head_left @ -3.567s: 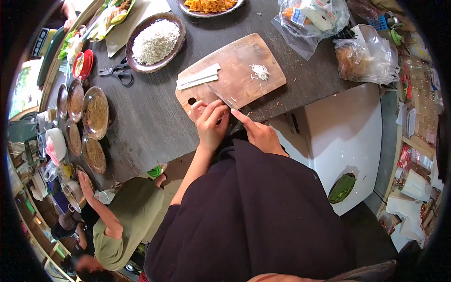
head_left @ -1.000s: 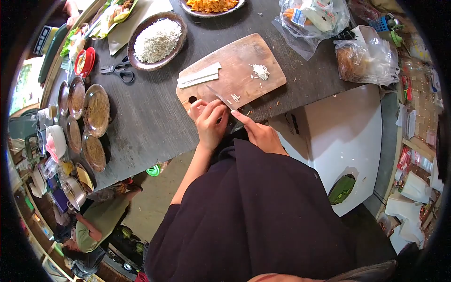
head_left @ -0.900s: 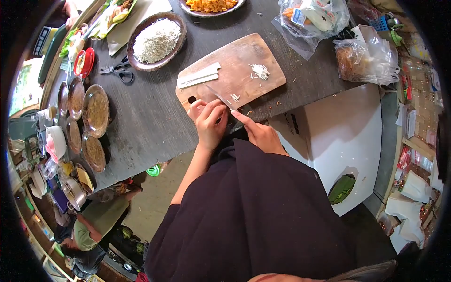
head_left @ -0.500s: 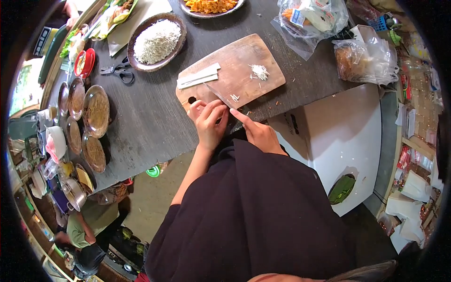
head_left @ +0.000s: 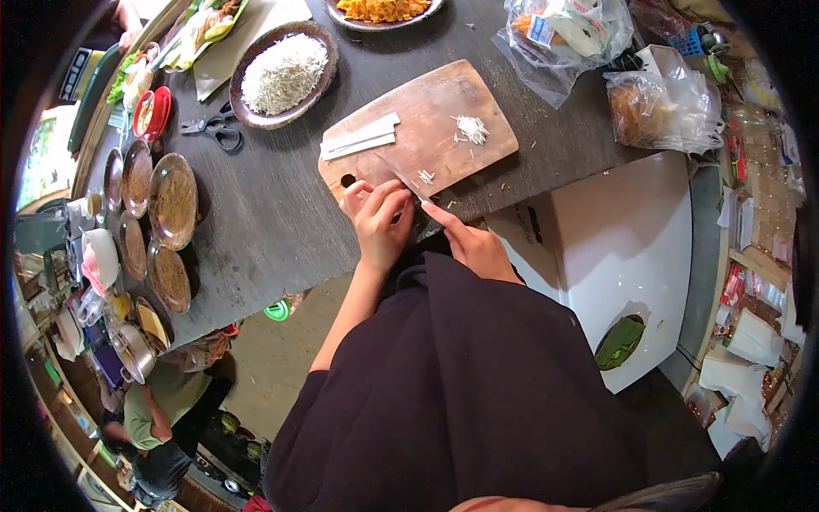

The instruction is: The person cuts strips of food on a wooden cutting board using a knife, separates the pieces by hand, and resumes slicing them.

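A wooden cutting board (head_left: pixel 444 98) lies at the table's front edge. My right hand (head_left: pixel 478 247) is closed round a knife (head_left: pixel 399 172), its index finger stretched along the blade's spine; the handle is hidden under the hand. The blade lies slanted over the board's near edge. Beside it my left hand (head_left: pixel 380 224) has its fingers curled together at that edge; what they pinch is hidden. Small cut white sticks (head_left: pixel 426 177) lie right by the blade. Farther off on the board are a pile of white shreds (head_left: pixel 471 130) and flat white strips (head_left: pixel 362 136).
A bowl of white shreds (head_left: pixel 284 75), a bowl of orange pieces (head_left: pixel 384 10) and black scissors (head_left: pixel 213 130) sit beyond the board. Several brown plates (head_left: pixel 173 203) line the left. Plastic bags (head_left: pixel 661 107) stand at right, above a white chest lid (head_left: pixel 627 230). Another person (head_left: pixel 162 418) is at lower left.
The knife and my right index finger have shifted slightly to the right. My left hand stays about where it was. The person at lower left has moved a little.
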`<move>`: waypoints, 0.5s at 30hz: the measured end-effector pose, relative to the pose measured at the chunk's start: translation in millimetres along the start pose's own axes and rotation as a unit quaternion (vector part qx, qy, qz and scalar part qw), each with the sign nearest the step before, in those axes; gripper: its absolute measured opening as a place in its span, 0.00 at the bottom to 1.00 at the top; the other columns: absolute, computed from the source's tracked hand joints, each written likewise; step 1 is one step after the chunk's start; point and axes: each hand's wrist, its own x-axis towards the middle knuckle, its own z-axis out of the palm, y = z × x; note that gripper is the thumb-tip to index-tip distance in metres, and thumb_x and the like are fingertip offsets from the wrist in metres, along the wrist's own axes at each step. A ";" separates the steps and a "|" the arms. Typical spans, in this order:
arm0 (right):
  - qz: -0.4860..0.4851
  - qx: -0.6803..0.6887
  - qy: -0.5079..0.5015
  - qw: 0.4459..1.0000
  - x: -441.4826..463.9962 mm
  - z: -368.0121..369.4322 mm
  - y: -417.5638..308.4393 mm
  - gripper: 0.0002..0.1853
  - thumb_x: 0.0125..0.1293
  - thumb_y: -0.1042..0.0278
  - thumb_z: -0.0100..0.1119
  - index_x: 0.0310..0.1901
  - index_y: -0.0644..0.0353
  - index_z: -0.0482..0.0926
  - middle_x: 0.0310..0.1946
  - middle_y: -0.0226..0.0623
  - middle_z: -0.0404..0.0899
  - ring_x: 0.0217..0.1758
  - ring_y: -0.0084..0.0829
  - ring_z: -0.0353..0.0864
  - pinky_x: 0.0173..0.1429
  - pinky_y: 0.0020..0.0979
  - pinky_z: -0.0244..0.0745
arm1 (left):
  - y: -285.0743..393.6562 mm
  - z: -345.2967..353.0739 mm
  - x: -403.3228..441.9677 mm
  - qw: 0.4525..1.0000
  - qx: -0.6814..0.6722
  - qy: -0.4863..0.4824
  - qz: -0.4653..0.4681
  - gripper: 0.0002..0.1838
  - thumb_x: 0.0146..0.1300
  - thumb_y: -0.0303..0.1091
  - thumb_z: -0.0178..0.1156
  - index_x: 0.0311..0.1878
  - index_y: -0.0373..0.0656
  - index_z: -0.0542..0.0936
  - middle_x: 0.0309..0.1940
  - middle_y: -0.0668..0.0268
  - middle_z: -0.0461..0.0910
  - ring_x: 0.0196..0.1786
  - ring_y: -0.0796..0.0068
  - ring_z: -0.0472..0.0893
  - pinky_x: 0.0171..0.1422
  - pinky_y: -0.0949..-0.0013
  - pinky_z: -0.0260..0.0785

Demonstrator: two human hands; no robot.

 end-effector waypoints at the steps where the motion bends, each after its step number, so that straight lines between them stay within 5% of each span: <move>1: -0.008 -0.001 0.009 1.000 -0.2 1.4 1.0 0.30 0.71 0.77 0.54 0.71 0.36 0.69 0.46 0.51 0.83 0.43 0.54 0.84 0.42 0.46 0.78 | 0.3 -0.1 0.1 1.000 0.005 0.000 0.001 0.10 0.49 0.27 0.73 0.35 0.50 0.84 0.43 0.77 0.85 0.49 0.62 0.73 0.57 0.59 0.59; 11: 0.001 -0.031 -0.006 1.000 4.7 7.7 4.3 0.31 0.71 0.76 0.55 0.72 0.33 0.67 0.42 0.51 0.84 0.41 0.54 0.84 0.41 0.47 0.78 | 0.8 0.0 0.1 1.000 0.000 0.009 0.001 0.10 0.49 0.28 0.73 0.34 0.50 0.84 0.42 0.77 0.85 0.48 0.63 0.73 0.56 0.59 0.58; 13: -0.075 -0.036 0.055 0.995 4.2 12.2 11.2 0.32 0.73 0.69 0.55 0.75 0.29 0.62 0.21 0.47 0.77 0.25 0.49 0.82 0.29 0.48 0.76 | 0.9 -0.3 0.4 1.000 -0.002 0.001 0.003 0.10 0.49 0.27 0.73 0.34 0.50 0.84 0.42 0.77 0.85 0.48 0.63 0.74 0.56 0.59 0.58; 15: -0.076 -0.037 0.054 0.995 2.1 11.4 12.0 0.32 0.73 0.68 0.55 0.75 0.29 0.62 0.21 0.47 0.77 0.25 0.49 0.82 0.30 0.48 0.76 | 0.0 0.2 0.5 1.000 -0.007 0.003 0.004 0.10 0.49 0.27 0.73 0.34 0.50 0.84 0.42 0.77 0.85 0.48 0.63 0.74 0.56 0.59 0.58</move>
